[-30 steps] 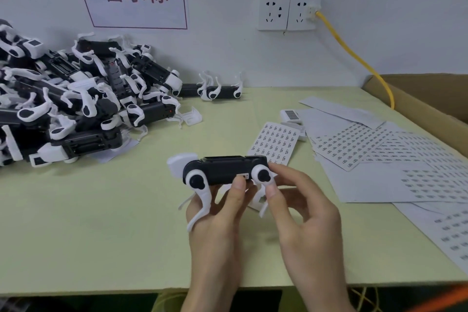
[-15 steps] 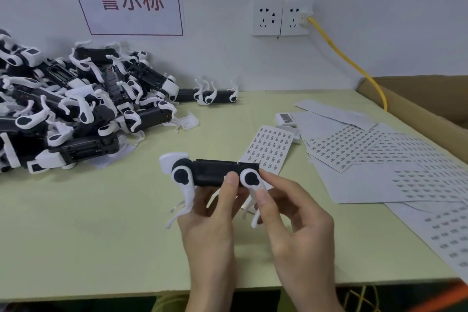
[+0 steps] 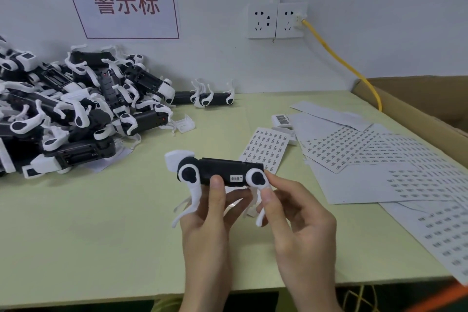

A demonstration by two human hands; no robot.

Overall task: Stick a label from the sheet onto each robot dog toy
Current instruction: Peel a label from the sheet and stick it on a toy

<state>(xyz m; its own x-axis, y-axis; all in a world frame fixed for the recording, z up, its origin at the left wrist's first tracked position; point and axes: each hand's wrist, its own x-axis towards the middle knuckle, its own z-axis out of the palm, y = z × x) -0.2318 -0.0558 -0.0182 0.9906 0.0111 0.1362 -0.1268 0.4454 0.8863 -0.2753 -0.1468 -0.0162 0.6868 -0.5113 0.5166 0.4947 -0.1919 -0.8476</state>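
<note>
Just above the near edge of the table, the left hand held a robot dog toy off the surface, thumb pressed on its black body, fingers curled behind. The right hand pinched the rear hip joint. A small white label already sat on the flank. The toy looked light and rigid, but its thin white legs seemed fragile; the stout body was the safer hold. Beyond lay the label sheet, other sheets, and farther left a heap of toys.
</note>
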